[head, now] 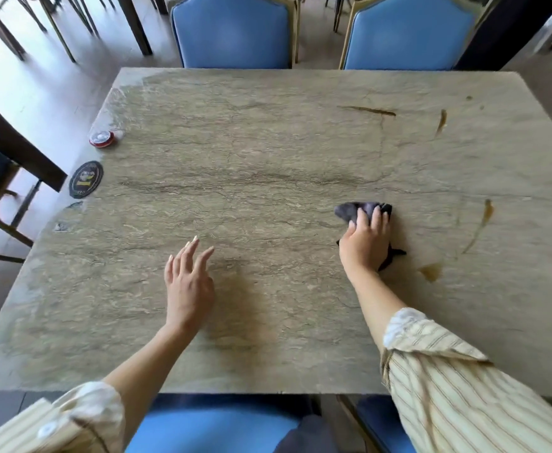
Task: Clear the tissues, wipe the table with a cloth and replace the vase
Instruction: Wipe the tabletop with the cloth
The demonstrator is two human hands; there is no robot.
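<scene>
A dark grey cloth [349,210] lies bunched on the beige stone table [251,158], right of centre. My right hand [366,240] presses down on it with the fingers spread flat over the fabric. Brown spill streaks [478,228] mark the table to the right of the cloth, with a small brown puddle [431,272] near the hand and more streaks [367,110] farther back. My left hand [188,286] hovers over the table at centre left, fingers straight and loose, holding nothing. No tissues or vase are in view.
A small round red-rimmed dish [101,138] and a black round coaster [86,179] sit at the table's left edge. Two blue chairs [232,31] stand at the far side and blue seats [212,429] at the near side. Dark furniture stands at left.
</scene>
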